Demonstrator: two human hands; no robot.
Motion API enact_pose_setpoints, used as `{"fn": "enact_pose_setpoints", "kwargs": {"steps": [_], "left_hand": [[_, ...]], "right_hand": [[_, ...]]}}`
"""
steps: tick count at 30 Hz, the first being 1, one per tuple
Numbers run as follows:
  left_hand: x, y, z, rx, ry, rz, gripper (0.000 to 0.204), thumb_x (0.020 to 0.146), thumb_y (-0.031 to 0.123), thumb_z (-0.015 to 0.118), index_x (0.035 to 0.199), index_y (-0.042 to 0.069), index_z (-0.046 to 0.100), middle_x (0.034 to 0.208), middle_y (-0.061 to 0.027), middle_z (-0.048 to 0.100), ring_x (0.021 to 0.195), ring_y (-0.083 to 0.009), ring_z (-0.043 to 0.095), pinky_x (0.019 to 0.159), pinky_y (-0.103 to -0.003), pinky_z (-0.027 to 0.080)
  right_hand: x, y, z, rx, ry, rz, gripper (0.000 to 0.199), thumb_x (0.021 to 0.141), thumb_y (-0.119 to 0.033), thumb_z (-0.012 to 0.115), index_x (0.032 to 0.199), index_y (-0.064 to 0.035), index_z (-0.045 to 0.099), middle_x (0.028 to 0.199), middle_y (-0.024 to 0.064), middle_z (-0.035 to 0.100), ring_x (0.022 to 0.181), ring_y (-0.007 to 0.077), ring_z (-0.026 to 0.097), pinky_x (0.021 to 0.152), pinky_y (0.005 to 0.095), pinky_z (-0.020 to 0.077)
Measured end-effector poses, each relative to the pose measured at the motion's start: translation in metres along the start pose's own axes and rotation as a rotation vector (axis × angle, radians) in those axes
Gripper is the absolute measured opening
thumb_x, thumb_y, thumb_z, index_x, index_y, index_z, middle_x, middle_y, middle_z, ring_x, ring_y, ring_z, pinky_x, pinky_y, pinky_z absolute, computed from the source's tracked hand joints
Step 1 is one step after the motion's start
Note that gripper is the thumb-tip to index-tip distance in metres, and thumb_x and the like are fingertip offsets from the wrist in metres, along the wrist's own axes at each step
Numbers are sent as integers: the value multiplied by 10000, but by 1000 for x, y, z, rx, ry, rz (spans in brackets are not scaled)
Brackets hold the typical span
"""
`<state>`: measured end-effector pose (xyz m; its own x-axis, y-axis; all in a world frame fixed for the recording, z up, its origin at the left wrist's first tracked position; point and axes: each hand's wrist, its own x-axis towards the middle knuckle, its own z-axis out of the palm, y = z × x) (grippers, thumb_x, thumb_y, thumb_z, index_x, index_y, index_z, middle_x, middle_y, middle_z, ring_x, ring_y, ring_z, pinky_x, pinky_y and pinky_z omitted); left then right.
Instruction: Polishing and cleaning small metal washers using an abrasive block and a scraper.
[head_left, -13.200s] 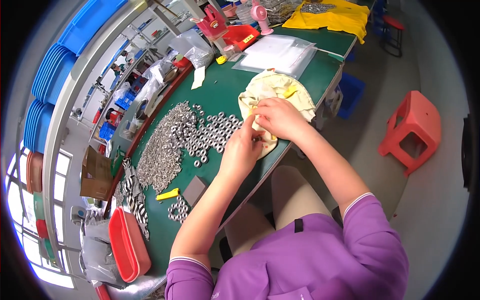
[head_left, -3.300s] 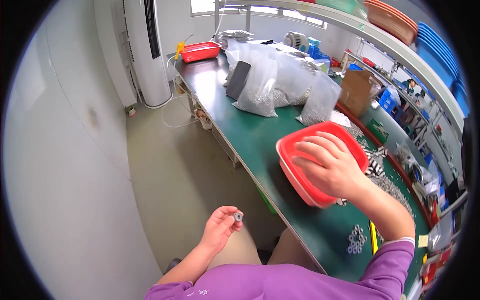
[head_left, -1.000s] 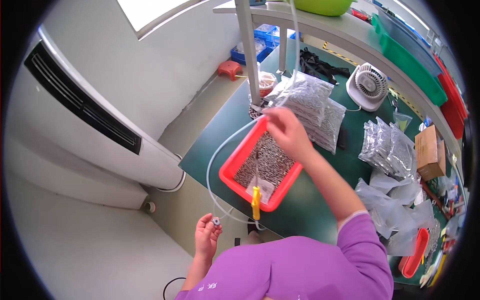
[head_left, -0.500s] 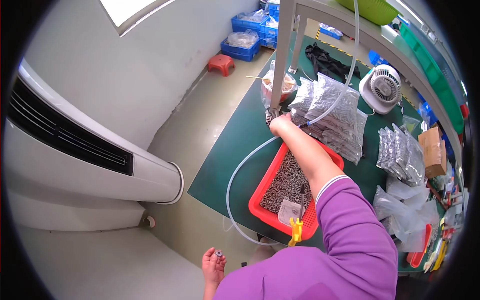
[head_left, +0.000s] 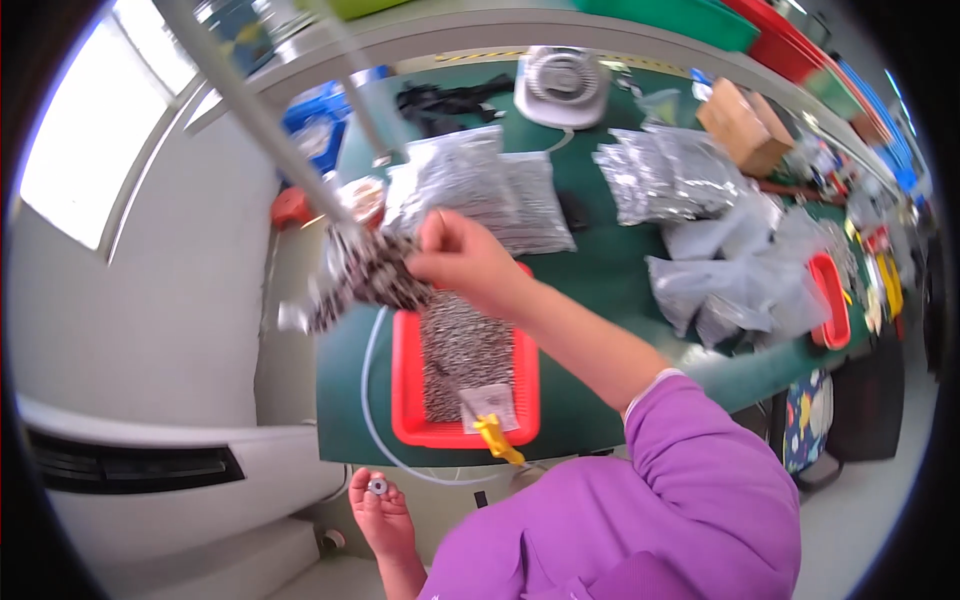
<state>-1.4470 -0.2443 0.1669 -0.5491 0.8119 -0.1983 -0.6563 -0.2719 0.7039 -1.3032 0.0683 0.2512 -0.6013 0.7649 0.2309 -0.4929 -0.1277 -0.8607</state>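
My right hand (head_left: 462,262) is raised over the far end of a red tray (head_left: 407,392) and grips a clear plastic bag of small metal parts (head_left: 365,272), which hangs to its left. The tray holds a bed of small grey metal parts (head_left: 465,352), a little flat bag (head_left: 487,402) and a yellow clip (head_left: 498,440) on its near rim. My left hand (head_left: 382,520) is low, off the table's near edge, and holds a small metal ring (head_left: 378,487) at its fingertips.
Several filled bags of metal parts (head_left: 500,185) lie beyond the tray, with crumpled clear bags (head_left: 740,275) to the right. A white fan (head_left: 561,78), a cardboard box (head_left: 745,125), a second red tray (head_left: 830,300), a slanted metal pole (head_left: 250,115) and a white tube (head_left: 372,400) are around.
My right hand has come up from the far end of the tray with a bag of metal parts in it. The left hand stays low with the ring.
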Motion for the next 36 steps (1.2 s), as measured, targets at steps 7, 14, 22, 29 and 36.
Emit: {"fn": "enact_pose_setpoints", "kwargs": {"steps": [7, 14, 22, 29, 36], "left_hand": [[-41, -66, 114, -3, -381, -235, 380, 862, 88, 571, 1214, 27, 440, 1034, -97, 525, 724, -134, 495, 602, -211, 433], [-139, -211, 238, 138, -664, -519, 393, 870, 156, 596, 1215, 56, 436, 1030, -72, 498, 762, -144, 495, 631, -237, 432], [-264, -359, 386, 95, -979, -857, 393, 874, 161, 596, 1214, 50, 434, 1025, -77, 500, 757, -144, 500, 622, -235, 456], [-303, -463, 454, 137, -915, -1005, 370, 882, 157, 582, 1208, 51, 443, 1030, -76, 513, 757, -135, 517, 645, -237, 490], [-312, -576, 524, 187, -925, -936, 363, 874, 176, 596, 1191, 61, 461, 1022, -63, 544, 772, -136, 533, 652, -233, 487]], "right_hand": [[-268, -53, -92, 324, 133, 277, 283, 872, -127, 594, 1138, -39, 550, 1070, 50, 602, 954, 130, 580, 832, 286, 473], [-512, -118, -164, 223, 679, 93, 227, 909, -56, 504, 1133, -31, 539, 1035, 41, 604, 956, 127, 578, 855, 280, 463], [-737, -236, -236, 127, 1316, -291, 181, 918, -171, 541, 1010, -20, 577, 894, 26, 612, 795, 94, 595, 730, 247, 497], [-815, -290, -313, 174, 1535, -572, 250, 937, -82, 438, 1180, -46, 484, 980, 43, 581, 855, 114, 590, 724, 261, 505], [-853, -387, -466, -152, 1737, -694, 342, 897, -31, 473, 1237, -50, 442, 1006, 49, 586, 834, 91, 579, 712, 241, 494]]}}
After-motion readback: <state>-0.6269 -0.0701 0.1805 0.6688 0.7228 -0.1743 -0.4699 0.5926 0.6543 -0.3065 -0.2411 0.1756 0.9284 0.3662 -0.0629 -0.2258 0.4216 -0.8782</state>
